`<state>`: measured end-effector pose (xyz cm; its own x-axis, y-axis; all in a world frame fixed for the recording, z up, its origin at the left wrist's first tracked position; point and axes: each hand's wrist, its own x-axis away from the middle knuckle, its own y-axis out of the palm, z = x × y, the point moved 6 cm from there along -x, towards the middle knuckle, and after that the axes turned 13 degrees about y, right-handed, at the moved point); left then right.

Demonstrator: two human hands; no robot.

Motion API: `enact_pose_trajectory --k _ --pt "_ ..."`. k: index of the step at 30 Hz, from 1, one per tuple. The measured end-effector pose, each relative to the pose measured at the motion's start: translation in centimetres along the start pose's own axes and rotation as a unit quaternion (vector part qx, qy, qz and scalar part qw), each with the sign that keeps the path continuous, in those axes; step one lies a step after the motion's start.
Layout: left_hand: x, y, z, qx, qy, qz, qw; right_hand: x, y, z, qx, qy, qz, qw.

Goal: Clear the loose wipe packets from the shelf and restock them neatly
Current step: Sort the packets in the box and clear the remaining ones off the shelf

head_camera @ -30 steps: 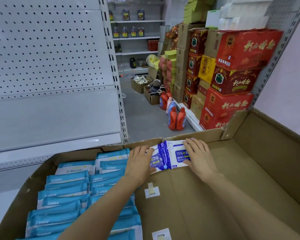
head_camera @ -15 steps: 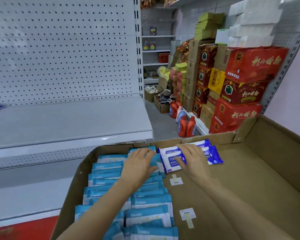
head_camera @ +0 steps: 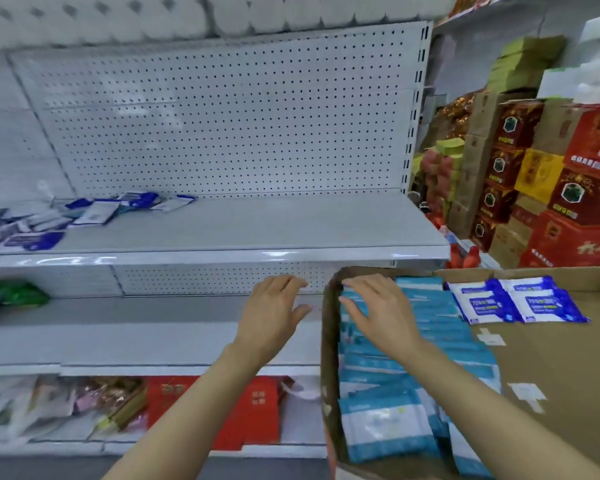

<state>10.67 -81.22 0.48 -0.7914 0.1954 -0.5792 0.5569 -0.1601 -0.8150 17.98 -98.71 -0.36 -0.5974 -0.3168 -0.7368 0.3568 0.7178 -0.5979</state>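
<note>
Both grips, left hand (head_camera: 274, 313) and right hand (head_camera: 378, 306), are empty with relaxed fingers; loose packets (head_camera: 84, 216) wait on the shelf (head_camera: 257, 233) far left, the box (head_camera: 568, 358) partly filled.

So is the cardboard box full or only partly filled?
Partly filled: light-blue packets line the cardboard box's left side; its right floor is bare.

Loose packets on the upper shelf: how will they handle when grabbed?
Loose packets look like flat soft pouches, so probably floppy and light. Their glossy film probably slides on the smooth shelf. They overlap, so one may drag its neighbours.
</note>
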Motion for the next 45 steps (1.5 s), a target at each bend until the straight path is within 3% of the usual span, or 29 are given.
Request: enact_pose_trajectory --k 11,20,27,33,40,45 --pt "13.4 -8.7 -15.5 -0.056 -0.119 0.002 0.991 -2.3 11.6 -18.7 -0.072 -0.052 -0.063 0.994" --pt "18.1 -11.0 -28.5 -0.088 -0.201 -0.013 0.975 -7.8 24.1 -28.1 -0.130 -0.087 -0.095 0.983" --pt "17.2 -13.2 -40.3 -0.102 -0.263 -0.023 0.959 -14.6 32.9 -32.5 -0.150 -0.089 -0.100 0.980" --pt "16.6 -10.7 -47.3 -0.074 -0.275 -0.063 0.957 -18.3 38.3 -34.2 -0.145 -0.103 -0.098 0.979" --pt "9.4 -9.0 -56.9 -0.023 -0.283 -0.039 0.958 -21.9 42.9 -34.5 -0.104 -0.079 -0.074 0.989" --pt "3.8 -6.0 -64.3 -0.073 -0.272 -0.112 0.953 -24.1 45.9 -34.5 -0.063 -0.033 -0.064 0.995"
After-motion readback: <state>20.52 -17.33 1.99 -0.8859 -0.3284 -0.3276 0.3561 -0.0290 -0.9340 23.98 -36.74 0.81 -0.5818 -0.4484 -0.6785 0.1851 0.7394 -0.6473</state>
